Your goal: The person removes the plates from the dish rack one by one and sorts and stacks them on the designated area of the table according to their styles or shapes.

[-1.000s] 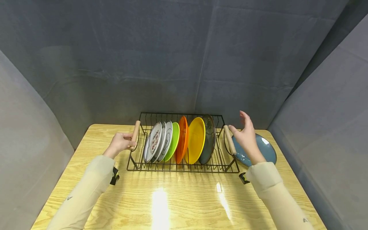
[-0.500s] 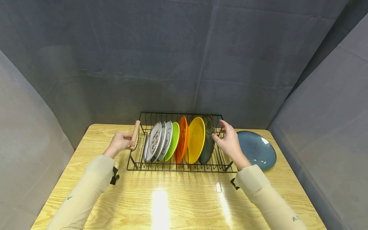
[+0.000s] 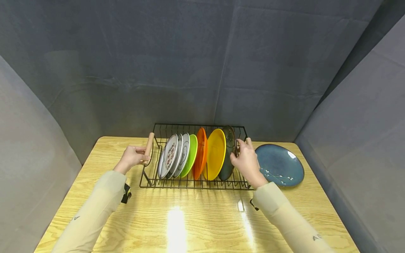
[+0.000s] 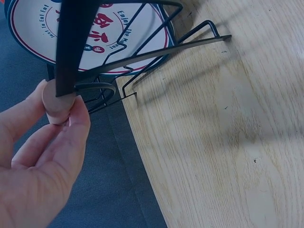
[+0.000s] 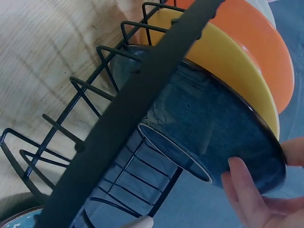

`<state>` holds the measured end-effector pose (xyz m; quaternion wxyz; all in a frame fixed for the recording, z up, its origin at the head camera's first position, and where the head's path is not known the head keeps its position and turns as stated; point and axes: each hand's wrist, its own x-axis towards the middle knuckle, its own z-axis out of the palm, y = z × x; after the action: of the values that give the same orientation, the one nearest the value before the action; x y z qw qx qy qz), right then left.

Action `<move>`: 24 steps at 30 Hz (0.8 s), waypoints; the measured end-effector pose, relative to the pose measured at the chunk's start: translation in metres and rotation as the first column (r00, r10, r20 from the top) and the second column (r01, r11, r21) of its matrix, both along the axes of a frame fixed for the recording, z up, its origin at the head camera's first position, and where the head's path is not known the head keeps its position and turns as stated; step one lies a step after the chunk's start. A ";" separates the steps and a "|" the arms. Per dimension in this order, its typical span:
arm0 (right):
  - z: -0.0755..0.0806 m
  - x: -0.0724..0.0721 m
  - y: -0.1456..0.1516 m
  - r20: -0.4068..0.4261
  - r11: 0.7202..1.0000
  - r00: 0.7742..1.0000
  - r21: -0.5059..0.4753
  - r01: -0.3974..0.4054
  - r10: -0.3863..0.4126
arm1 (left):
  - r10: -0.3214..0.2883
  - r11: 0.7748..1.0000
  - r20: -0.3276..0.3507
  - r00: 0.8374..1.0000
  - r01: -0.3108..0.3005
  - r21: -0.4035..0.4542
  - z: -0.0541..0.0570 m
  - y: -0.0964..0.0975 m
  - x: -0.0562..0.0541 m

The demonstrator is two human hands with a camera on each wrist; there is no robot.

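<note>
My left hand [image 3: 131,156] grips the left wooden handle [image 3: 149,147] of a black wire dish rack [image 3: 190,187]; the left wrist view shows thumb and fingers around the handle [image 4: 56,102]. My right hand [image 3: 248,161] is at the rack's right end, on a dark blue plate [image 3: 227,151]. In the right wrist view, the fingers [image 5: 244,183] lie on the plate's underside and the thumb [image 5: 294,151] at its far face, pinching the edge. This plate stands upright in the rack, beside a yellow plate [image 3: 216,154].
Orange [image 3: 200,154], green [image 3: 190,156] and several white plates [image 3: 167,156] stand in the rack, to the left. Another blue plate [image 3: 278,163], with a flower pattern, lies flat on the wooden table [image 3: 209,218] right of the rack. Grey cloth walls [image 3: 177,70] enclose the table.
My right hand has moved left from beside the right handle to the dark blue plate and now pinches its edge. The left hand has stayed on its handle.
</note>
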<state>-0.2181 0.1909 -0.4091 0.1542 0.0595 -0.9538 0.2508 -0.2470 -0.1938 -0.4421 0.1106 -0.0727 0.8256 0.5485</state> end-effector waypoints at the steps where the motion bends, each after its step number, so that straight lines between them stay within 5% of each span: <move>1: -0.001 0.000 0.000 -0.005 1.000 1.000 0.012 0.000 0.000 | -0.003 1.000 -0.003 1.000 0.003 -0.005 0.000 0.000 0.000; 17: -0.001 -0.001 -0.012 0.091 0.989 0.996 0.148 0.008 -0.022 | -0.006 1.000 -0.007 1.000 0.006 0.011 -0.001 0.000 0.000; 24: -0.002 -0.003 -0.012 0.051 0.991 0.999 0.135 -0.005 -0.002 | -0.005 1.000 -0.007 1.000 0.005 0.018 0.000 -0.001 0.001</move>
<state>-0.2214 0.1784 -0.4115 0.1250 0.0642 -0.9722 0.1873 -0.2461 -0.1945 -0.4417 0.1099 -0.0680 0.8211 0.5560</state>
